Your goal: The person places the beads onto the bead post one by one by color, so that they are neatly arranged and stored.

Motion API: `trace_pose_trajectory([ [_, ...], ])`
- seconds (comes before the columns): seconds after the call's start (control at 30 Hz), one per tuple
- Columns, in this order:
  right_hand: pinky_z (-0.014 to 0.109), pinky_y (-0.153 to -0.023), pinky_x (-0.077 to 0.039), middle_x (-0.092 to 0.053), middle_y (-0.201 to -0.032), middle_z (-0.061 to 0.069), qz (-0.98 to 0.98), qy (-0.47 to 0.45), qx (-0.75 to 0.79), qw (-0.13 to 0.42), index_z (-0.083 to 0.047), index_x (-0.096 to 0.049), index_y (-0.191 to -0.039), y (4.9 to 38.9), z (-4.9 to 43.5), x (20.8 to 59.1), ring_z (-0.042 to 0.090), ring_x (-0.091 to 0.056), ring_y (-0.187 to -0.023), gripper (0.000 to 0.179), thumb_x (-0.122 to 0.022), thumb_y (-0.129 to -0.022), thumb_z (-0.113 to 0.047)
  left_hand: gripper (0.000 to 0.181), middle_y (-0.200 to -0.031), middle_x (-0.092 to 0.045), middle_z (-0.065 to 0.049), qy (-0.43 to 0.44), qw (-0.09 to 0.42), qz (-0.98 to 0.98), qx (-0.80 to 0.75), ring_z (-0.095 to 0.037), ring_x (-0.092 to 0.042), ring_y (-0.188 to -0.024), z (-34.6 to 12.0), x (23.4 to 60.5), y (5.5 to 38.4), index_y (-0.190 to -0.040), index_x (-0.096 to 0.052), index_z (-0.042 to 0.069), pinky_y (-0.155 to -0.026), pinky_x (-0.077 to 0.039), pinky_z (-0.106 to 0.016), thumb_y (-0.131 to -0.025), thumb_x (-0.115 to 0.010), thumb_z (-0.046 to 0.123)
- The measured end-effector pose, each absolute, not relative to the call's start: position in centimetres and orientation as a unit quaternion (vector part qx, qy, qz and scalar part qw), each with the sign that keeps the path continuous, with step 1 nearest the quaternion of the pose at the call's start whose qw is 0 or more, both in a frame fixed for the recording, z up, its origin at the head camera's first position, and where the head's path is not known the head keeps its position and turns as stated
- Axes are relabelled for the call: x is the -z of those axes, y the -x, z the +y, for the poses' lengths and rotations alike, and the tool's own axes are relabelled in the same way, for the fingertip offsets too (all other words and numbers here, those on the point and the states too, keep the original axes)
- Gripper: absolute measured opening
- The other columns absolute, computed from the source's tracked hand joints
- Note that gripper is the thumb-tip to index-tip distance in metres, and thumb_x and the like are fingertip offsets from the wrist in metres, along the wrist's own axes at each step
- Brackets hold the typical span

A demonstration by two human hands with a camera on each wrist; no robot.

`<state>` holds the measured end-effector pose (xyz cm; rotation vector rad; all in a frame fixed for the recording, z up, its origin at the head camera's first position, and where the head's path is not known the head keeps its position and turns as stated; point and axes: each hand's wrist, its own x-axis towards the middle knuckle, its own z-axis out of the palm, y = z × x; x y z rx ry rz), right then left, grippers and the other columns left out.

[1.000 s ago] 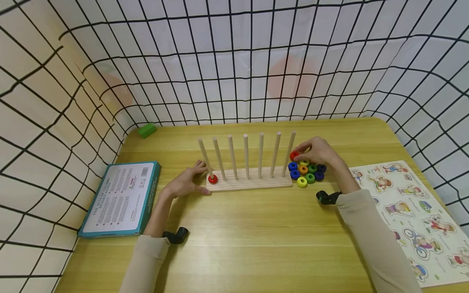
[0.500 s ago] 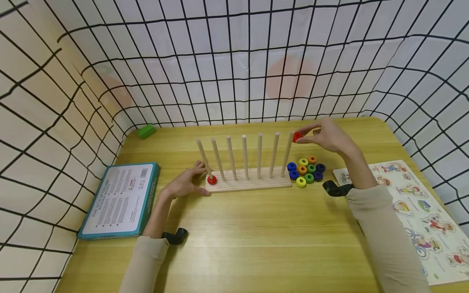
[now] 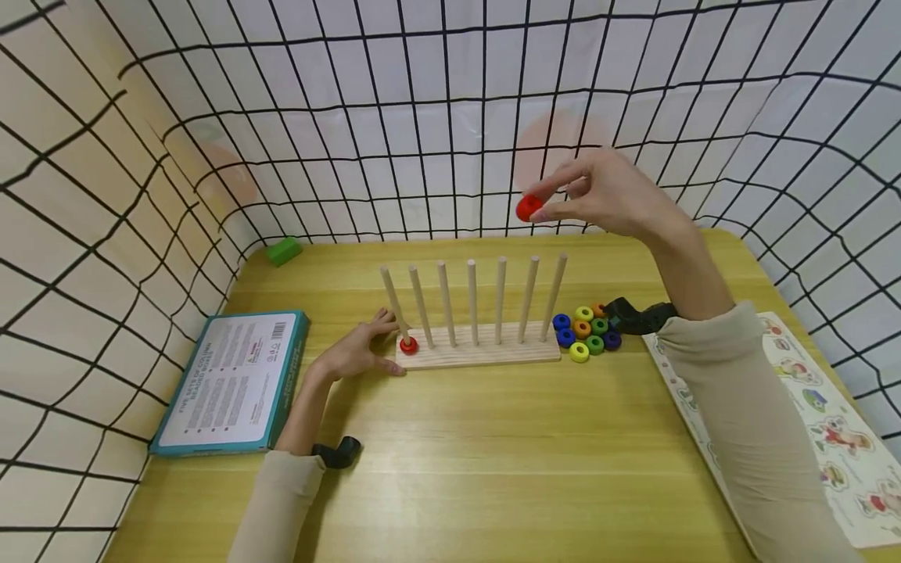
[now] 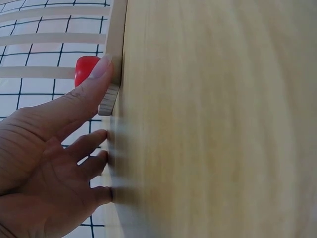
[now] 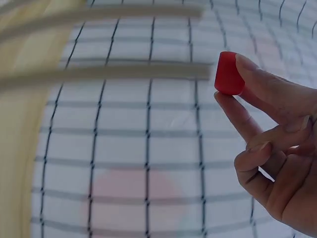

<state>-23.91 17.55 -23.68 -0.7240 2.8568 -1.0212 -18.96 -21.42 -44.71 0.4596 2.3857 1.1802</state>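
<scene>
My right hand (image 3: pixel 612 195) pinches a red ring bead (image 3: pixel 529 208) between thumb and finger, high above the rack. In the right wrist view the red bead (image 5: pixel 230 74) is close to a blurred peg tip. A wooden rack with a flat base (image 3: pixel 486 356) bears several upright pegs (image 3: pixel 473 301). One red bead (image 3: pixel 409 345) sits at the foot of its leftmost peg. My left hand (image 3: pixel 355 348) rests at the base's left end, fingers spread. In the left wrist view its thumb (image 4: pixel 94 82) lies against the base's edge, and other fingertips touch the table.
Several blue, yellow, orange and green beads (image 3: pixel 582 328) lie right of the base. A blue-edged box (image 3: pixel 232 383) is on the left, a green block (image 3: pixel 284 251) at the back left. A picture board (image 3: pixel 838 430) lies partly under the right forearm. Black netting (image 3: pixel 450 117) encloses the table.
My right hand has lifted the red bead from the pile at the right, rising past the last peg, then moving left above the pegs. The left hand has stayed put.
</scene>
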Motion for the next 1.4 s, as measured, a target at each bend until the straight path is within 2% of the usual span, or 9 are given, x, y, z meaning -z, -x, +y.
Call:
trace_pose_trajectory([
  [0.1, 0.023, -0.045, -0.024, -0.070, -0.099, 0.010, 0.909, 0.253, 0.331, 0.020, -0.015, -0.080, -0.118, 23.5, 15.2, 22.7, 0.009, -0.027, -0.049, 0.029, -0.081, -0.091, -0.026, 0.082, -0.173, -0.008, -0.020, -0.169, 0.220, 0.860, -0.428, -0.040, 0.007, -0.162, -21.3, 44.7, 19.0, -0.154, -0.047, 0.004, -0.123, 0.011, -0.073, -0.083, -0.086, 0.011],
  [0.13, 0.023, -0.049, -0.027, -0.072, -0.112, 0.009, 0.906, 0.261, 0.334, 0.026, -0.014, -0.080, -0.118, 23.4, 14.4, 22.4, 0.006, -0.034, -0.051, 0.030, -0.081, -0.091, -0.027, 0.082, -0.173, -0.008, -0.020, -0.169, 0.222, 0.859, -0.430, -0.039, 0.008, -0.162, -21.3, 44.7, 19.0, -0.155, -0.046, 0.004, -0.123, 0.012, -0.073, -0.083, -0.086, 0.010],
  [0.2, 0.023, -0.051, -0.027, -0.074, -0.120, 0.007, 0.899, 0.274, 0.339, 0.040, -0.013, -0.080, -0.116, 23.2, 12.7, 22.1, 0.007, -0.035, -0.054, 0.029, -0.082, -0.090, -0.025, 0.082, -0.173, -0.007, -0.021, -0.170, 0.222, 0.858, -0.431, -0.040, 0.008, -0.162, -21.3, 44.7, 18.9, -0.155, -0.046, 0.003, -0.124, 0.012, -0.072, -0.084, -0.086, 0.010],
  [0.37, 0.023, -0.055, -0.029, -0.077, -0.110, 0.003, 0.885, 0.319, 0.332, 0.069, -0.014, -0.081, -0.115, 22.8, 8.5, 22.0, 0.012, -0.038, -0.061, 0.028, -0.084, -0.088, -0.024, 0.083, -0.173, -0.007, -0.021, -0.166, 0.222, 0.860, -0.429, -0.040, 0.008, -0.162, -21.3, 44.6, 18.8, -0.155, -0.045, 0.003, -0.124, 0.011, -0.072, -0.084, -0.086, 0.010],
  [0.47, 0.024, -0.062, -0.036, -0.078, -0.105, 0.002, 0.876, 0.337, 0.333, 0.093, -0.015, -0.081, -0.114, 22.6, 6.4, 22.4, 0.014, -0.050, -0.074, 0.027, -0.084, -0.088, -0.023, 0.084, -0.174, -0.007, -0.020, -0.162, 0.224, 0.860, -0.428, -0.040, 0.008, -0.162, -21.3, 44.6, 18.8, -0.156, -0.043, 0.003, -0.123, 0.011, -0.074, -0.084, -0.086, 0.010],
  [0.57, 0.027, -0.075, -0.046, -0.079, -0.103, 0.001, 0.866, 0.348, 0.341, 0.116, -0.014, -0.081, -0.113, 22.5, 4.8, 23.0, 0.015, -0.060, -0.096, 0.027, -0.084, -0.088, -0.021, 0.084, -0.174, -0.008, -0.020, -0.163, 0.226, 0.861, -0.426, -0.040, 0.008, -0.162, -21.3, 44.8, 18.9, -0.157, -0.042, 0.003, -0.122, 0.010, -0.075, -0.084, -0.086, 0.011],
  [0.87, 0.033, -0.092, -0.049, -0.080, -0.099, 0.001, 0.858, 0.354, 0.345, 0.139, -0.014, -0.082, -0.111, 22.6, 2.1, 24.5, 0.017, -0.059, -0.108, 0.026, -0.086, -0.087, -0.023, 0.081, -0.173, -0.010, -0.022, -0.171, 0.222, 0.864, -0.418, -0.040, 0.008, -0.162, -21.3, 44.6, 19.0, -0.155, -0.045, 0.003, -0.124, 0.010, -0.072, -0.085, -0.085, 0.013],
  [1.17, 0.026, -0.080, -0.047, -0.077, -0.112, -0.001, 0.868, 0.350, 0.322, 0.144, -0.014, -0.082, -0.109, 22.5, 1.1, 24.9, 0.017, -0.059, -0.095, 0.025, -0.086, -0.086, -0.023, 0.083, -0.174, -0.010, -0.019, -0.168, 0.220, 0.869, -0.410, -0.038, 0.007, -0.163, -21.4, 44.7, 18.9, -0.156, -0.045, 0.006, -0.126, 0.010, -0.070, -0.085, -0.086, 0.014],
  [1.4, 0.026, -0.078, -0.049, -0.079, -0.104, 0.000, 0.861, 0.352, 0.333, 0.151, -0.015, -0.082, -0.109, 22.7, 1.2, 25.3, 0.019, -0.062, -0.095, 0.022, -0.084, -0.087, -0.021, 0.084, -0.174, -0.009, -0.018, -0.165, 0.225, 0.868, -0.412, -0.037, 0.008, -0.163, -21.5, 44.7, 19.0, -0.157, -0.043, 0.007, -0.125, 0.010, -0.071, -0.085, -0.085, 0.016],
])
